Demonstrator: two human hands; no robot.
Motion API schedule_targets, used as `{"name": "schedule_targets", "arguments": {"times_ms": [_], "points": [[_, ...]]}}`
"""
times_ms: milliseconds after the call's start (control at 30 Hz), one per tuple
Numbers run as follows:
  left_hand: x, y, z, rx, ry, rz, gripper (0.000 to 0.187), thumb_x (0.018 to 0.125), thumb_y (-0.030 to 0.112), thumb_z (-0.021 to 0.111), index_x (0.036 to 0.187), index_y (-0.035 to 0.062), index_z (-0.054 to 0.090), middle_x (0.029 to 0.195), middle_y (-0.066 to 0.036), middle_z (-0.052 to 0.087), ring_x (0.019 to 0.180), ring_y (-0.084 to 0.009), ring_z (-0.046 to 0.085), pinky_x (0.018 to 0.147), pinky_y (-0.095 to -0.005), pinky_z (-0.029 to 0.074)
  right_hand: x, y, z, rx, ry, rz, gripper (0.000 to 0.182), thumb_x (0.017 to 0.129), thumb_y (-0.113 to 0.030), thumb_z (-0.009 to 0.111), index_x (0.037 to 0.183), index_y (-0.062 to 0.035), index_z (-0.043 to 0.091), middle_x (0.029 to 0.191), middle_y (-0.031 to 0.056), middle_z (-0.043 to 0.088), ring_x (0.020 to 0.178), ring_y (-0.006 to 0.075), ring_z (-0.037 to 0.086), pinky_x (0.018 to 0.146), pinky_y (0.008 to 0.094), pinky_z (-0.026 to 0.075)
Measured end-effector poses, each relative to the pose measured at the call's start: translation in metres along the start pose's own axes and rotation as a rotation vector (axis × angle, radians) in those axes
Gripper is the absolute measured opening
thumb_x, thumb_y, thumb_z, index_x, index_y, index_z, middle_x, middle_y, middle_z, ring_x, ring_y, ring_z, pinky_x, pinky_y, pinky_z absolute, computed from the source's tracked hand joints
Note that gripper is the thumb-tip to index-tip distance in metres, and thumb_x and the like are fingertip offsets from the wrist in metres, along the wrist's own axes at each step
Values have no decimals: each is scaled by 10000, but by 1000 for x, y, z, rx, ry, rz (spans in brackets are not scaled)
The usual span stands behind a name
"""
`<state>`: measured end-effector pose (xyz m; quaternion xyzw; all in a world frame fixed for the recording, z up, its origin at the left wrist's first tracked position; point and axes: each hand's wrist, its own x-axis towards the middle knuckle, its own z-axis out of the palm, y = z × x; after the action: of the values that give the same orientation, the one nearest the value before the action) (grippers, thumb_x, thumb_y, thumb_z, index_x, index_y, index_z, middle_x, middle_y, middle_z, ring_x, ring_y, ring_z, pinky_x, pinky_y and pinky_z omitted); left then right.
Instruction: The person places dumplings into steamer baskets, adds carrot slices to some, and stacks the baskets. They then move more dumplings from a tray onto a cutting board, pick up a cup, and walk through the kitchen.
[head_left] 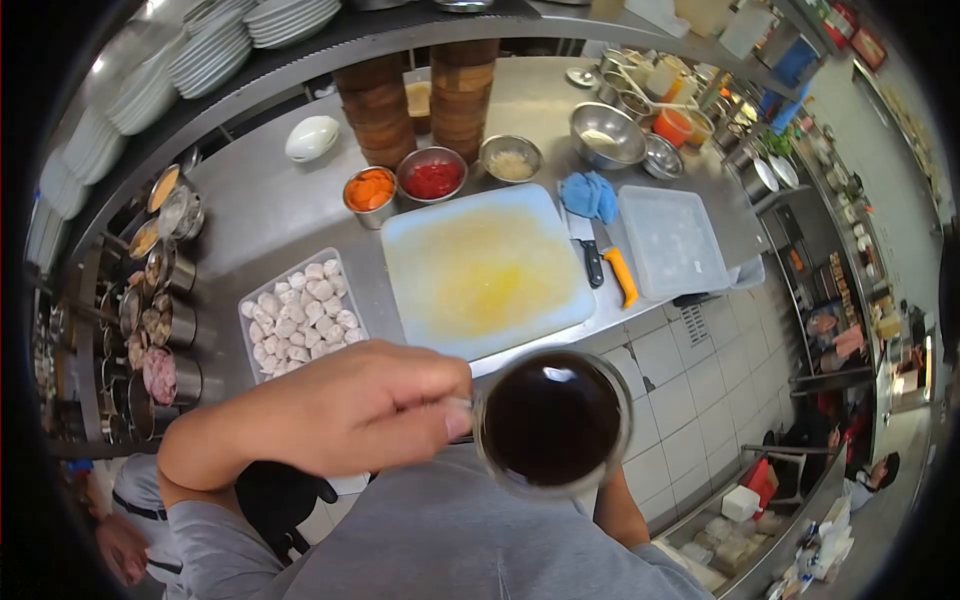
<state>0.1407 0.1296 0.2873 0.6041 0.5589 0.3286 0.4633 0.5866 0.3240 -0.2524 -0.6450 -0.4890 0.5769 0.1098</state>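
My left hand (400,410) is raised close in front of my chest, its fingers closed on the handle of a glass mug (482,420). Dark brown liquid (550,418) fills much of the mug. Only my right forearm (618,512) shows, hanging at my side behind the mug; the hand itself is hidden. Beyond the mug lies a stained white cutting board (480,270) on the steel counter. Left of it stands a tray of whitish, round pieces (305,315). A black-handled knife (592,262) and an orange-handled tool (620,275) lie along the board's right side.
Behind the board stand bowls of orange slices (370,188), red pieces (433,175) and pale bits (512,160). A blue cloth (590,196) and a plastic container (675,240) sit to the right. Stacked bamboo steamers (465,95) stand farther back. Another person (135,520) is at lower left.
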Motion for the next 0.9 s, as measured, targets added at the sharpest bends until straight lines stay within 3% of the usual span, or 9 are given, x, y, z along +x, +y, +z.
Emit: {"name": "schedule_targets", "arguments": {"times_ms": [100, 233, 433, 900], "points": [[6, 28, 1, -21, -69, 49, 253, 970, 200, 569, 798, 26, 504, 754, -109, 499, 657, -289, 522, 607, -355, 410, 2, 16, -4, 32, 41, 51, 211, 994, -273, 585, 1049, -70, 609, 907, 64, 644, 667, 148, 650, 509, 276, 477], [9, 42, 2, -73, -125, 123, 210, 908, 179, 630, 795, 24, 546, 781, -112, 533, 665, -304, 565, 595, -382, 451, 0, 24, -9, 56, 54, 68, 202, 996, -268, 589, 1053, -75, 612, 903, 63, 644, 669, 148, 651, 511, 275, 477], [5, 55, 2, -57, -157, 158, 276, 942, 249, 628, 811, 9, 594, 850, -160, 601, 677, -304, 622, 565, -365, 502, 8, 39, -12, 74, 35, -58, 200, 1003, -266, 583, 1053, -75, 611, 889, 58, 645, 674, 149, 662, 504, 274, 481], [-5, 61, 5, 60, -142, 295, 289, 924, 303, 661, 854, 23, 672, 873, -180, 634, 653, -279, 660, 528, -345, 517, -14, -1, -8, 51, 37, 35, 187, 986, -251, 590, 1048, -75, 607, 895, 54, 644, 666, 152, 658, 513, 279, 485]]}}
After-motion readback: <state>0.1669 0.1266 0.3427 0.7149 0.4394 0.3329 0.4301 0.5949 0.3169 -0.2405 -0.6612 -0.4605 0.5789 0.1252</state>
